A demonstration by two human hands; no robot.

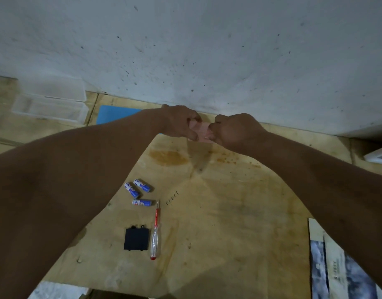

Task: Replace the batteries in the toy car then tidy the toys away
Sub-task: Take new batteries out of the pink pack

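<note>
Both arms reach out to the far edge of the wooden board [218,212], right where it meets the speckled wall [207,39]. Between the hands sits a small pink, see-through packet [202,130], its long axis running left to right, lifted just off the board. The left hand [181,121] pinches its left end, thumb under and fingers curled over the top. The right hand [233,130] is clenched on the right end, knuckles up. What the packet holds cannot be made out.

Down nearer the person, left of centre, three blue-and-white batteries [138,190] lie loose: two side by side, slanting from upper left to lower right, the third just below them lying almost crosswise. Just right of that one, a screwdriver [156,229] points away from the person, tip toward the wall, its clear handle with a red cap nearest. Touching or just beside the handle on its left lies a flat black battery cover [135,238], tabs toward the wall.

The middle and right of the board lie bare and stained. At the far left corner stand clear plastic containers [50,104], with a blue sheet [114,115] beside them. A printed paper [341,268] covers the near right corner.
</note>
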